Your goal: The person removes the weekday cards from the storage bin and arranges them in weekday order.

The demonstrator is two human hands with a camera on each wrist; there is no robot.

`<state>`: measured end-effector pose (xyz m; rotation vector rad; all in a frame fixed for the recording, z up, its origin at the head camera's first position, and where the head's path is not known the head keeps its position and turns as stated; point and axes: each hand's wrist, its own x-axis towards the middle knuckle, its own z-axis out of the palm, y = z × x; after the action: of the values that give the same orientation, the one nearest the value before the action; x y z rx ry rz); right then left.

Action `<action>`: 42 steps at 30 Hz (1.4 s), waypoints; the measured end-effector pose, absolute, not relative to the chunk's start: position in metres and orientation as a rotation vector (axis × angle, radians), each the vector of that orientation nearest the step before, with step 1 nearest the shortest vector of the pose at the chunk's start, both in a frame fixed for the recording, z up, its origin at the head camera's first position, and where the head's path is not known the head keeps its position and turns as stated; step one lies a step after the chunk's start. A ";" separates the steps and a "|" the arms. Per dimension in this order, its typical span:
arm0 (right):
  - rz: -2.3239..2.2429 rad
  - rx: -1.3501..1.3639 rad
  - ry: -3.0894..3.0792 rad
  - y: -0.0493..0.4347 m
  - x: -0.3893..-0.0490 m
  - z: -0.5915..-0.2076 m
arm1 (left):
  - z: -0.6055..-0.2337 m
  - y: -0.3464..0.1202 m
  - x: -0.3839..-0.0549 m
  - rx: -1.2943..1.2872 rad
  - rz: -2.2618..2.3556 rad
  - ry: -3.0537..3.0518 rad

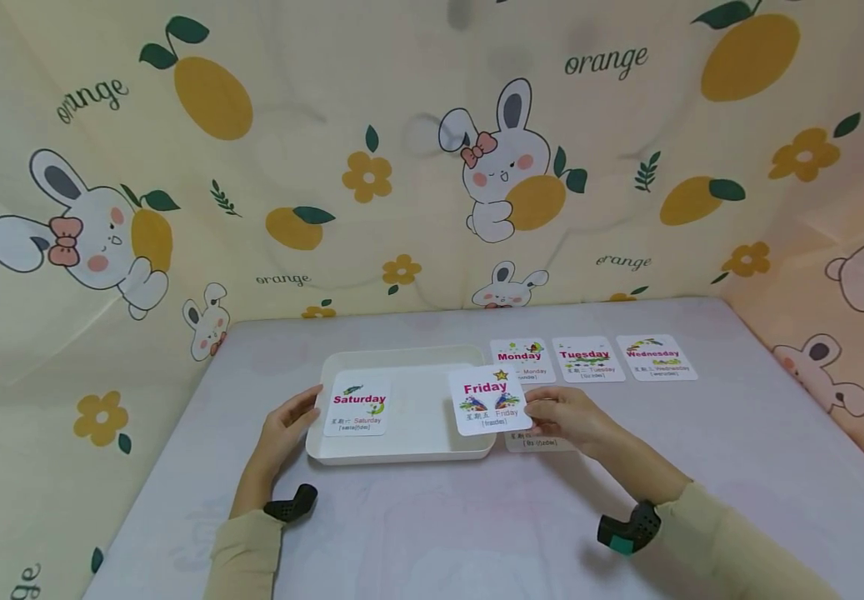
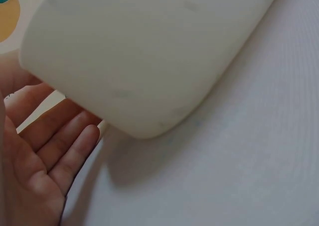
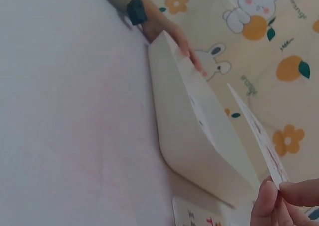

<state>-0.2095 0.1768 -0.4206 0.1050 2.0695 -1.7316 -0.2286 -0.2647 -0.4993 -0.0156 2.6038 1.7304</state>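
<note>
My left hand (image 1: 285, 432) grips the left rim of a shallow white tray (image 1: 418, 408). Inside the tray's left part lies a square Saturday card (image 1: 359, 408). Between thumb and fingers of my right hand (image 1: 570, 417) is the Friday card (image 1: 490, 402), pinched by its right edge and held above the tray's right end. From the right wrist view, the Friday card (image 3: 256, 134) appears edge-on and tilted, apart from the tray. Beneath my right hand, another card (image 1: 536, 441) lies on the table, its upper part hidden.
Behind my right hand, a row of cards lies on the table: Monday (image 1: 519, 354), partly covered, Tuesday (image 1: 587, 358) and Wednesday (image 1: 654, 357). A patterned cloth (image 1: 402, 100) with rabbits and oranges hangs around the white table (image 1: 417, 533).
</note>
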 end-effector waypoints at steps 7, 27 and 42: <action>-1.700 0.094 2.065 0.193 -0.211 -0.420 | -0.501 -0.265 -0.229 -0.016 1.724 2.613; -1.628 0.137 2.076 0.242 -0.217 -0.421 | -0.501 -0.263 -0.229 -0.034 1.739 2.599; -1.570 0.148 2.119 0.276 -0.218 -0.427 | -0.502 -0.265 -0.229 -0.012 1.740 2.599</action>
<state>-0.2175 0.2761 -0.4267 0.1476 2.1187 -1.5702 -0.2287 -0.2650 -0.5024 -0.0124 2.5989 1.7402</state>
